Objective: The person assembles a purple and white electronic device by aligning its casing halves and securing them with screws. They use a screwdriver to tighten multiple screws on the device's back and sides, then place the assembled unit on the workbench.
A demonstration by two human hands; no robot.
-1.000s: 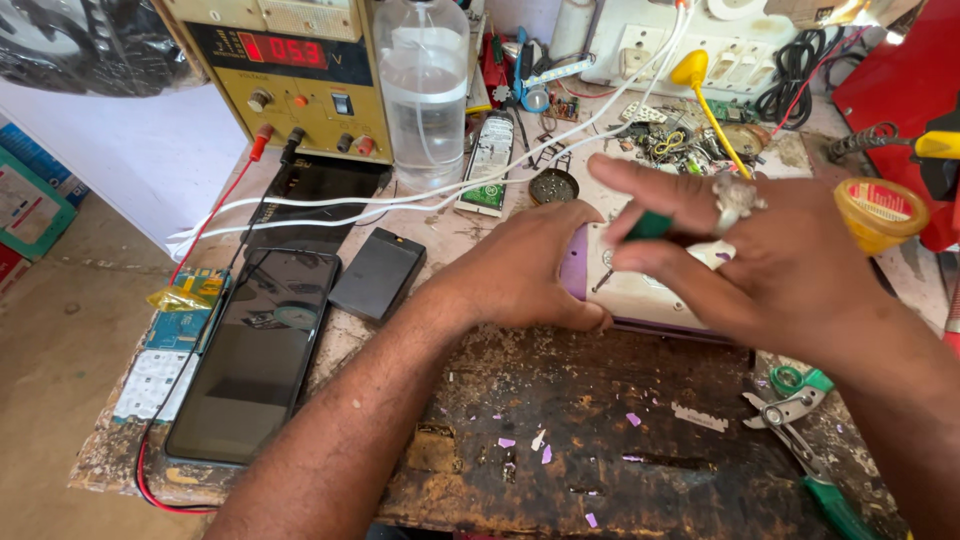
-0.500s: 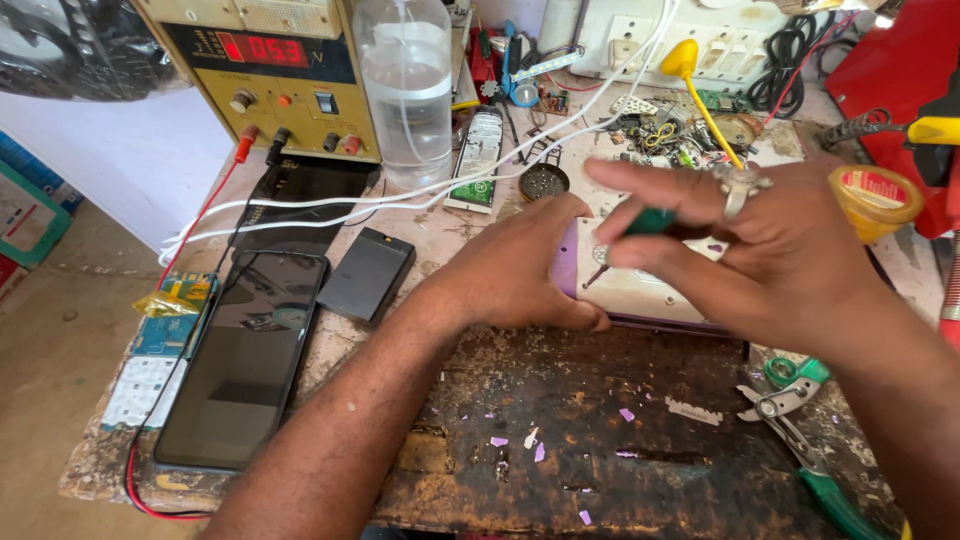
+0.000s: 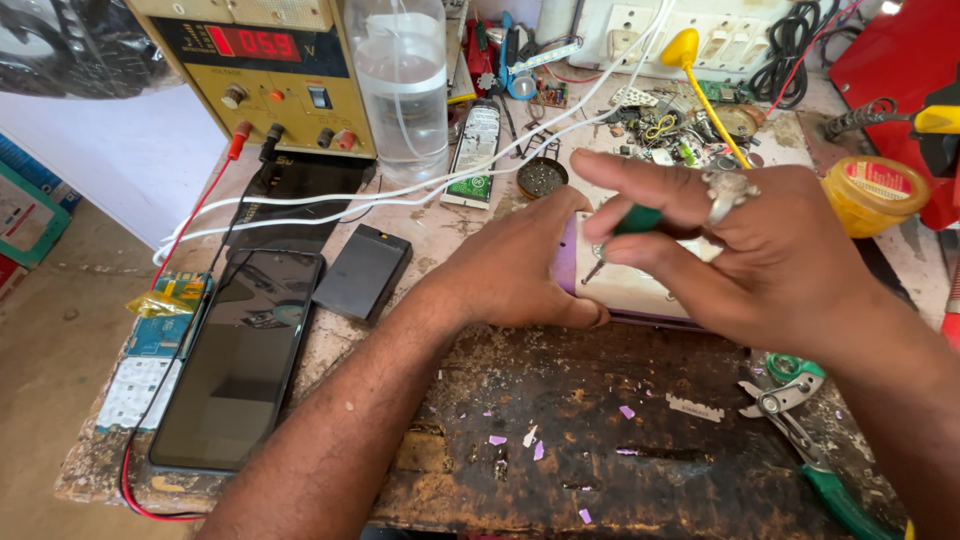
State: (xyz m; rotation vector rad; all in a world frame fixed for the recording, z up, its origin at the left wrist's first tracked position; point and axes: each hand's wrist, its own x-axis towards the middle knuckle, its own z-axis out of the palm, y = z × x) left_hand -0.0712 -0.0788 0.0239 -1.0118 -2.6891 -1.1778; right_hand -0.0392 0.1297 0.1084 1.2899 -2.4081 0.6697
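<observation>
The worn wooden workbench (image 3: 600, 470) fills most of what I see, its dark top scarred and dotted with small purple chips. At the back stands a yellow bench power supply (image 3: 270, 75) with a red lit display, and just beside it a clear plastic bottle (image 3: 402, 85). White cables (image 3: 400, 190) run across the bench from the wall sockets. On the near left lies a large black phone (image 3: 240, 355), screen up, with a smaller black phone (image 3: 362, 272) just beyond its top corner.

In the middle lies an opened phone with a purple frame (image 3: 640, 295), flat on the bench, back side up. The left hand (image 3: 520, 275) presses down on its left end, fingers curled around the edge, holding it steady. The right hand (image 3: 760, 250) hovers over it, thumb and fingers pinched narrow around a green-handled screwdriver (image 3: 625, 230) whose tip touches the phone's inner surface; a silver ring (image 3: 727, 195) sits on one finger.

To the right stands a small yellow tub (image 3: 873, 195), and near the right wrist lie green-handled pliers (image 3: 800, 420).
</observation>
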